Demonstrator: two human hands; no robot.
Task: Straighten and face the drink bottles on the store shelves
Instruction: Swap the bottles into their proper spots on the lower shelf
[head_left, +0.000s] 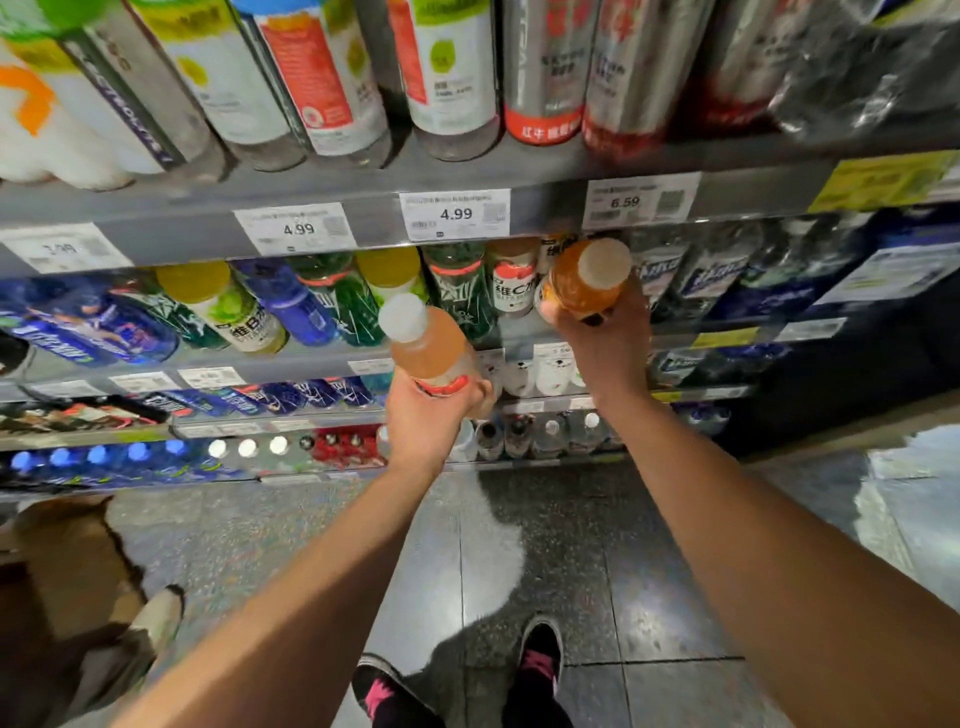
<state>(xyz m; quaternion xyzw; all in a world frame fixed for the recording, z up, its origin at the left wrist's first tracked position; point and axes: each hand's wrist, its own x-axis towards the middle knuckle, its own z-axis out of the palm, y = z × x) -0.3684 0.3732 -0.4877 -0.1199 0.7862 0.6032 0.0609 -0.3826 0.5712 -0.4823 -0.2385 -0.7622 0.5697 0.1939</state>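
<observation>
My left hand (431, 415) grips a pale orange drink bottle (423, 340) with a white cap, held out in front of the shelves, cap tilted toward me. My right hand (605, 338) grips a second, deeper orange bottle (584, 280) with a white cap, raised to the front edge of the second shelf just under the 6.59 price tag (640, 201). Behind it on that shelf stand green, yellow-capped and white-labelled bottles (511, 283). The labels of both held bottles are mostly hidden by my fingers.
The top shelf (363, 228) carries tall white and silver bottles above the 4.99 tags. Lower shelves hold blue bottles (291, 397) and capped bottles near the floor. A cardboard box (62, 566) sits on the floor at left. My shoes (540, 660) stand on grey tiles.
</observation>
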